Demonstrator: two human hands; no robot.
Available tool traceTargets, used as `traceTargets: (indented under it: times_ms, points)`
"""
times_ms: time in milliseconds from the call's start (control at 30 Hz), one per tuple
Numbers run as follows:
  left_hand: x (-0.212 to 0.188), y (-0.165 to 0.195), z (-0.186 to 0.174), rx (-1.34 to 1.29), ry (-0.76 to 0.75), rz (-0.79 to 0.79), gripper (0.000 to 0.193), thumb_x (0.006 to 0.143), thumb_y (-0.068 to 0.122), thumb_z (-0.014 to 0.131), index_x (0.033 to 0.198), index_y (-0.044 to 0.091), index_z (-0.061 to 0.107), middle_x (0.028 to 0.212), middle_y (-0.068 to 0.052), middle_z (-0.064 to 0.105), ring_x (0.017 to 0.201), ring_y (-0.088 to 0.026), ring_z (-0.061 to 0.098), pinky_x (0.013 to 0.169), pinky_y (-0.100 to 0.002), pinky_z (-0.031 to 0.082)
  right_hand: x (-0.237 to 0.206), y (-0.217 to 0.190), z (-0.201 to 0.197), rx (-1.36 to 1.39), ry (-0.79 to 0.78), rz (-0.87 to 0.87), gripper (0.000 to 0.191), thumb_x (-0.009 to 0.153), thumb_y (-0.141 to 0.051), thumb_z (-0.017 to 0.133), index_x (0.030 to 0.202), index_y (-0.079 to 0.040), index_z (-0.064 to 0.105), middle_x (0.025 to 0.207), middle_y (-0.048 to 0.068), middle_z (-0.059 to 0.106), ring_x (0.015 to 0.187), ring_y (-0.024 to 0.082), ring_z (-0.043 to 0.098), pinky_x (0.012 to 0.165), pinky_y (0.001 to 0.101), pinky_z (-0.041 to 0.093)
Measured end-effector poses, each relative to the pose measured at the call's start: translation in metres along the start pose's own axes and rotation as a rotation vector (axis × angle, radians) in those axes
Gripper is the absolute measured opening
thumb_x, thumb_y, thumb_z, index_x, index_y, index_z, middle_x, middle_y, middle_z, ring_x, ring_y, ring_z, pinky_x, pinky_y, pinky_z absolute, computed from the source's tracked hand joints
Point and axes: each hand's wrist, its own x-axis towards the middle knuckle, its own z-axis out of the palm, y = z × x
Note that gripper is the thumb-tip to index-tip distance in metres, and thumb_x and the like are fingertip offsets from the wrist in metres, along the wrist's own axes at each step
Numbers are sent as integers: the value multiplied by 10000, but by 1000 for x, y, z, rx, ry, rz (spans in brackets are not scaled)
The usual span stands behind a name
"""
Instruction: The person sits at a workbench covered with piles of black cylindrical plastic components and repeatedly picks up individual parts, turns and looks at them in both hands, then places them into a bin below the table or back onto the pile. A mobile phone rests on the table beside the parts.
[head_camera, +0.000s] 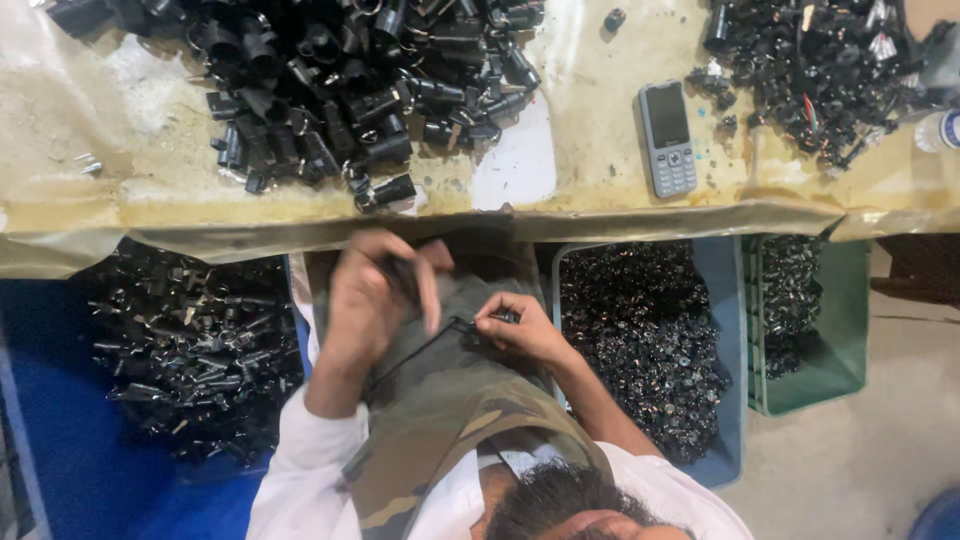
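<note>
My left hand (372, 300) is blurred with motion just below the table edge and is closed around a small black plastic part (400, 272). My right hand (520, 325) pinches another small black piece (497, 318) over my lap. A thin black wire (415, 352) runs from that piece down to the left, across my camouflage-patterned clothing (450, 400). The two hands are about a hand's width apart. White sleeves cover both arms.
The table (600, 90) carries a big heap of black plastic parts (330, 90), a second heap (810, 60), a grey keypad phone (667, 138) and a white sheet (515, 165). Below stand a blue bin (60, 420), a blue-grey crate (725, 300) and a green crate (835, 330), all holding black parts.
</note>
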Motion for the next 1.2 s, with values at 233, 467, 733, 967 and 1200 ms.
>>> traceTargets:
  times_ms: [233, 467, 733, 967, 1200]
  points:
    - [-28, -23, -22, 1111, -112, 58, 637, 844, 163, 830, 1439, 111, 607, 987, -125, 680, 825, -242, 653, 774, -337, 531, 18, -38, 25, 149, 168, -339, 186, 878, -181, 789, 920, -49, 665, 878, -1, 688, 644, 48, 559, 536, 208, 413]
    - [-40, -36, -23, 1163, -111, 111, 753, 871, 23, 753, 1553, 88, 441, 1095, -177, 642, 943, -336, 653, 821, -387, 531, 14, -102, 39, -494, 39, -464, 160, 888, -118, 801, 995, -10, 750, 904, 27, 744, 814, 65, 671, 730, 231, 530]
    - [-57, -41, -23, 1217, -55, -39, 661, 894, 70, 772, 1498, 64, 502, 982, -177, 629, 842, -348, 646, 726, -419, 518, 11, -75, 38, -636, 123, -547, 125, 871, -82, 764, 961, 4, 751, 839, 28, 733, 699, 69, 651, 622, 238, 522]
    - [-55, -48, -24, 1189, 19, -10, 530, 889, 128, 776, 1382, 33, 607, 1010, -165, 671, 898, -345, 682, 785, -396, 548, 25, -46, 20, -227, 44, -114, 226, 925, -126, 752, 1112, 1, 747, 855, 63, 714, 675, 90, 579, 561, 230, 433]
    - [-75, 40, -40, 2158, 1008, 391, 172, 905, 107, 796, 1051, 75, 711, 1151, -161, 630, 1171, -391, 547, 1028, -491, 356, 14, -30, 8, 419, 130, 40, 474, 978, -160, 547, 1428, -13, 509, 1268, 161, 667, 803, 110, 608, 506, 203, 424]
